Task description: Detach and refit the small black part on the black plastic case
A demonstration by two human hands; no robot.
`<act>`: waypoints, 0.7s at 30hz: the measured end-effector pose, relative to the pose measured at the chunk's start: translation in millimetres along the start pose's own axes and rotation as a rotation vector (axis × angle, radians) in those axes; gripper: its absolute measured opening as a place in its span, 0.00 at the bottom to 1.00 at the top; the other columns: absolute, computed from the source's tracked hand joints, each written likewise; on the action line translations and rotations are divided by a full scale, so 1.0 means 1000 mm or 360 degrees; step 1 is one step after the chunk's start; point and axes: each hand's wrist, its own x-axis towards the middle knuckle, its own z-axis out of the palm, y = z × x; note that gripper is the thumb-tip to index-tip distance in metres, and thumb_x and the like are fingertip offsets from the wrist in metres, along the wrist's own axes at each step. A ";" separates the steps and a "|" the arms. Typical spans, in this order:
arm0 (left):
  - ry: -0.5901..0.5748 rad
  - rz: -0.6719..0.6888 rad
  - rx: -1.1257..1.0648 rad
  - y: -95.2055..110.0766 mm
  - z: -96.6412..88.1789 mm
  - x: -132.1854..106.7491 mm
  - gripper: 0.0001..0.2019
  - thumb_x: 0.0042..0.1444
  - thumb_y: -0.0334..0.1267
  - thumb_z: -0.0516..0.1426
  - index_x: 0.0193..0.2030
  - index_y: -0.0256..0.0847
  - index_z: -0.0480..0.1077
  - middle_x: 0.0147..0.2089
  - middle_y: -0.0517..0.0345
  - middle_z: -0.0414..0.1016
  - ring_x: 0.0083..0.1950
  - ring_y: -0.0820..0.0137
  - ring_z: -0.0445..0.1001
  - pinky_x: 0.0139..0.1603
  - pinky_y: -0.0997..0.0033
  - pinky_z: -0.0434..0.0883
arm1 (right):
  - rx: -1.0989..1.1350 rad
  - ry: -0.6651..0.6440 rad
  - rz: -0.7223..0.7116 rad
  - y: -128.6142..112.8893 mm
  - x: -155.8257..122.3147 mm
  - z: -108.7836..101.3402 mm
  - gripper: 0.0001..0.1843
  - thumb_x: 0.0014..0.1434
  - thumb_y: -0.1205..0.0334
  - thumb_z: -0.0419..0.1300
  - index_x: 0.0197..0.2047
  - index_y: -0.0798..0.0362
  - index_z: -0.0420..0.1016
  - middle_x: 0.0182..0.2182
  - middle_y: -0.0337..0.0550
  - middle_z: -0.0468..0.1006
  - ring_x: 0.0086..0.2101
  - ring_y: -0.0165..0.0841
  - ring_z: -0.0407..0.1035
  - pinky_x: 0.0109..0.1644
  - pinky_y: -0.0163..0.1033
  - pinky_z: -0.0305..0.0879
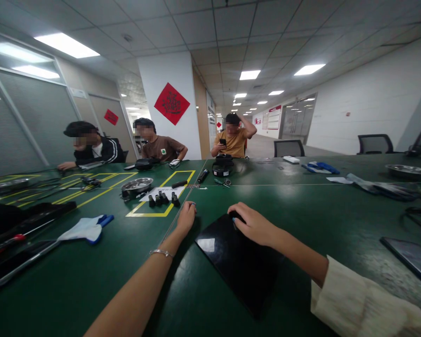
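Note:
A flat glossy black slab (pixel 238 260), like a tablet or panel, lies on the green table (pixel 101 281) in front of me. My right hand (pixel 254 224) rests on its far edge with fingers curled around a small dark thing I cannot make out. My left hand (pixel 186 217) sits on the table just left of the slab's far corner, fingers folded in a loose fist, a bracelet on the wrist.
Several small black parts (pixel 163 200) and a metal bowl (pixel 137 185) sit in a yellow-taped box ahead. A white and blue glove (pixel 87 228) and dark tools lie left. Another dark panel (pixel 412 256) is right. Three people sit along the far side.

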 end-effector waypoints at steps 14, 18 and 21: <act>-0.0007 0.0002 -0.0034 0.000 0.000 0.001 0.09 0.55 0.40 0.44 0.33 0.42 0.62 0.23 0.63 0.64 0.28 0.70 0.66 0.31 0.72 0.60 | 0.0596 0.0048 0.0294 0.015 0.005 -0.007 0.14 0.56 0.61 0.49 0.44 0.54 0.68 0.39 0.43 0.72 0.38 0.33 0.66 0.43 0.39 0.62; -0.0041 0.0009 0.0067 0.009 -0.003 -0.004 0.08 0.56 0.39 0.45 0.34 0.42 0.63 0.25 0.62 0.66 0.29 0.70 0.66 0.31 0.71 0.60 | 0.1069 0.0172 0.0754 0.031 0.002 -0.014 0.18 0.52 0.55 0.51 0.46 0.51 0.66 0.34 0.40 0.72 0.21 0.25 0.61 0.19 0.29 0.52; -0.0150 0.0124 0.0227 0.018 -0.004 -0.012 0.07 0.55 0.37 0.48 0.36 0.42 0.65 0.27 0.60 0.68 0.31 0.68 0.67 0.32 0.70 0.61 | 0.1332 0.0301 0.0893 0.040 -0.007 -0.018 0.20 0.49 0.54 0.53 0.46 0.50 0.64 0.33 0.40 0.73 0.16 0.22 0.56 0.14 0.26 0.42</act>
